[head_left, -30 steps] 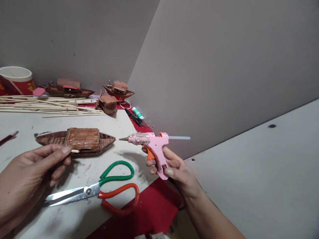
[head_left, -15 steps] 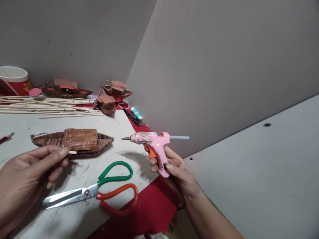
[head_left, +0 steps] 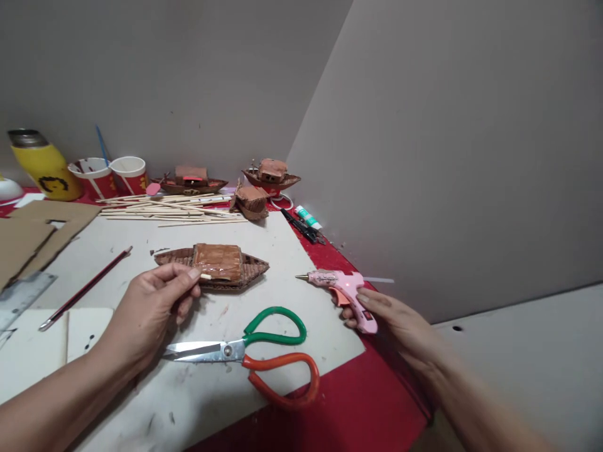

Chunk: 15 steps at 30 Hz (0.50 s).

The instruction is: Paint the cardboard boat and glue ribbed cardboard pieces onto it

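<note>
My left hand pinches a short wooden stick before the model boat, center-left, as my right hand grips the pink glue gun, nozzle apart from both.

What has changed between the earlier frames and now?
The view swung left, revealing the yellow bottle. The right hand moved the pink glue gun rightward, away from the nearest boat, and apparently lower. Nothing was let go. The left hand still pinches the short stick; boat and scissors look unmoved.

Pink glue gun, held upright, nozzle toward boat. Short pale stick, near-level. Brown model boat, glossy roof, upright.
</note>
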Tool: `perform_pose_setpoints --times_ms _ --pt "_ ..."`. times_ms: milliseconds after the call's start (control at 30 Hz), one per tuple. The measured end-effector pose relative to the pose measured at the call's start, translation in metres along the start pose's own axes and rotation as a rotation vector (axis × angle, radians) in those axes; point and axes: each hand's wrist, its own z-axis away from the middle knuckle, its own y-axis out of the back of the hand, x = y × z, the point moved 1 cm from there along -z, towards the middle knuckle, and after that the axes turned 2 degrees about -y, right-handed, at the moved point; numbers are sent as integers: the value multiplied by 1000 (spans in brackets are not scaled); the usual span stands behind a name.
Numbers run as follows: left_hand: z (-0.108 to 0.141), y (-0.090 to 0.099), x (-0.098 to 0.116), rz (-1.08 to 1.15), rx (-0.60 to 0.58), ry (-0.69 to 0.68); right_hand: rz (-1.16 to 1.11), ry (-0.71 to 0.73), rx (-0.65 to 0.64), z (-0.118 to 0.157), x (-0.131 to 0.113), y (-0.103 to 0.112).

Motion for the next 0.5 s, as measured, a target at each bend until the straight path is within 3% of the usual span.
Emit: perform_pose_setpoints --times_ms 133,267,400,500 --pt "3 -1 3 -30 -15 -28 541 129 298 -4 -1 16" --pt "6 -2 3 -66 -39 -21 1063 328 428 7 -9 21" --pt "8 -6 2 -180 -137 12 1108 682 469 39 -22 1" --pt "11 -10 0 -351 -279 28 1054 1015 293 63 -30 -28"
